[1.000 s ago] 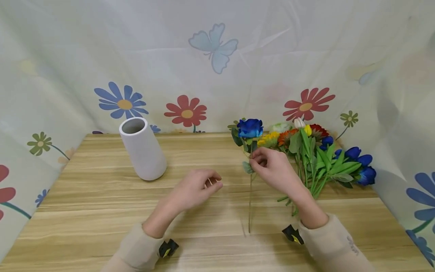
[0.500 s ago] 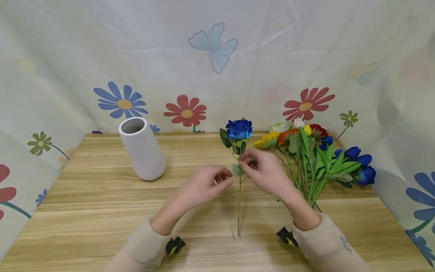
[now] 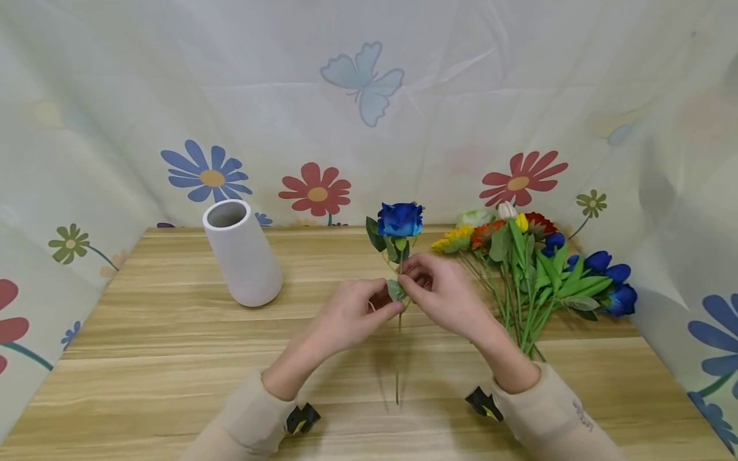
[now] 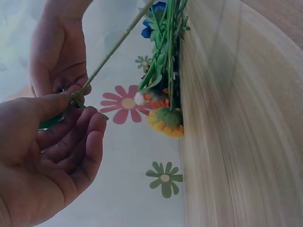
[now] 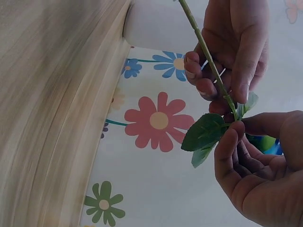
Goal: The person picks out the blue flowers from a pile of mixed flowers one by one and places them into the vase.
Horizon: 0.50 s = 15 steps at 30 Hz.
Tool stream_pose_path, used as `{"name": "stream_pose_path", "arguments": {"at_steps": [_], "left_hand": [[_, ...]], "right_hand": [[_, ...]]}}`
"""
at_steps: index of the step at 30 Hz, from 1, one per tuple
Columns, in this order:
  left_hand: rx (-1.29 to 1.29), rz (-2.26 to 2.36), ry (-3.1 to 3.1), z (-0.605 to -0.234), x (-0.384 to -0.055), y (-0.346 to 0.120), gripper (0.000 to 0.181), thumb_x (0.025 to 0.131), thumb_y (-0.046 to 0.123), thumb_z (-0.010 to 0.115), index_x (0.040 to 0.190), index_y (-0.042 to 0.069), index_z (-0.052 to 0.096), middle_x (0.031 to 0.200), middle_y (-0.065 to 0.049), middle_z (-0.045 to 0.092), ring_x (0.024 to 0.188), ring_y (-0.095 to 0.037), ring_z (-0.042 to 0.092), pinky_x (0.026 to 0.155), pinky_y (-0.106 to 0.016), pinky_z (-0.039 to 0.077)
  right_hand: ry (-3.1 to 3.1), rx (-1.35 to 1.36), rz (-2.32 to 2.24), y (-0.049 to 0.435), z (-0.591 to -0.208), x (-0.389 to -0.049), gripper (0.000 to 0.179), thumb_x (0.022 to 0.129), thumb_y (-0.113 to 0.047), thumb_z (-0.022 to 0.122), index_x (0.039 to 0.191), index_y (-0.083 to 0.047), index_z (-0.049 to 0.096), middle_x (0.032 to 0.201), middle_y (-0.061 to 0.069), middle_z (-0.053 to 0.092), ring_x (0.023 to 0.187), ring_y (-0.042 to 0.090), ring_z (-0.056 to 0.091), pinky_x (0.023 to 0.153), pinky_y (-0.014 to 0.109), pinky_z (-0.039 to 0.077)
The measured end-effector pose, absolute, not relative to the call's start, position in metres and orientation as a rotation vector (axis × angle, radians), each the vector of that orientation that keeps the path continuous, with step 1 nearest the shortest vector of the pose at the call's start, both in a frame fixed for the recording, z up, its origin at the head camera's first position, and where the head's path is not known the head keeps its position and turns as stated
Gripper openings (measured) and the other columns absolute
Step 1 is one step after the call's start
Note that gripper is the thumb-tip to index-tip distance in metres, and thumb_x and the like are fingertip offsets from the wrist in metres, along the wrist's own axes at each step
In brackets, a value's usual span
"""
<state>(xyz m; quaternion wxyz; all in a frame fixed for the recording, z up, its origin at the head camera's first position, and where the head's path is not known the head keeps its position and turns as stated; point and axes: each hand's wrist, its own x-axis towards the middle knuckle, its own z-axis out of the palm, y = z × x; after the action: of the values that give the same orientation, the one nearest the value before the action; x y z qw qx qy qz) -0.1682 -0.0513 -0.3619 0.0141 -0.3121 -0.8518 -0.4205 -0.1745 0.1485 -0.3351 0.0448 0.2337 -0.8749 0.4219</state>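
Note:
A blue artificial rose (image 3: 400,221) stands upright above the table, its thin stem (image 3: 398,358) reaching down near the wood. My right hand (image 3: 446,294) pinches the stem below the bloom between thumb and fingertips; the right wrist view shows this pinch beside green leaves (image 5: 206,132). From the left, my left hand (image 3: 352,314) has come up to the stem just below. Its thumb tip is right at the stem, and a gap shows between thumb and loosely bent fingers (image 4: 90,156). A white vase (image 3: 242,256) stands upright to the left, apart from both hands.
On the right of the wooden table (image 3: 144,371) lies a pile of artificial flowers, with green stems (image 3: 536,320), a yellow bloom (image 3: 453,239), an orange one (image 3: 485,234) and blue ones (image 3: 619,288). A patterned curtain (image 3: 259,96) surrounds the table's back and sides.
My right hand has carried the rose leftward, away from the flower pile. My left hand has moved right and up to the stem. The vase has stayed put.

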Motion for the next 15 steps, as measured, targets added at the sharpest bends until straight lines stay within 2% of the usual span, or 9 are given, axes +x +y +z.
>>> {"name": "stream_pose_path", "arguments": {"at_steps": [7, 15], "left_hand": [[-0.982, -1.312, -2.613, -0.3655, -0.1689, -0.0515, 0.008, 0.098, 0.017, 0.072, 0.093, 0.012, 0.070, 0.070, 0.008, 0.062, 0.059, -0.008, 0.054, 0.053, -0.024, 0.045], [-0.954, -1.435, -2.628, -0.3639, -0.1673, -0.0530, 0.005, 0.100, 0.013, 0.070, 0.097, 0.009, 0.070, 0.075, 0.003, 0.067, 0.063, -0.011, 0.061, 0.055, -0.024, 0.049]], "right_hand": [[-2.639, 0.753, 1.315, 0.1462, -0.3368, -0.1744, 0.010, 0.099, -0.006, 0.068, 0.107, -0.001, 0.069, 0.090, 0.002, 0.071, 0.078, 0.013, 0.066, 0.067, 0.031, 0.056], [-2.636, 0.769, 1.314, 0.1450, -0.3367, -0.1736, 0.010, 0.098, -0.007, 0.069, 0.107, -0.002, 0.068, 0.092, 0.002, 0.071, 0.079, 0.012, 0.066, 0.067, 0.031, 0.056]]}}
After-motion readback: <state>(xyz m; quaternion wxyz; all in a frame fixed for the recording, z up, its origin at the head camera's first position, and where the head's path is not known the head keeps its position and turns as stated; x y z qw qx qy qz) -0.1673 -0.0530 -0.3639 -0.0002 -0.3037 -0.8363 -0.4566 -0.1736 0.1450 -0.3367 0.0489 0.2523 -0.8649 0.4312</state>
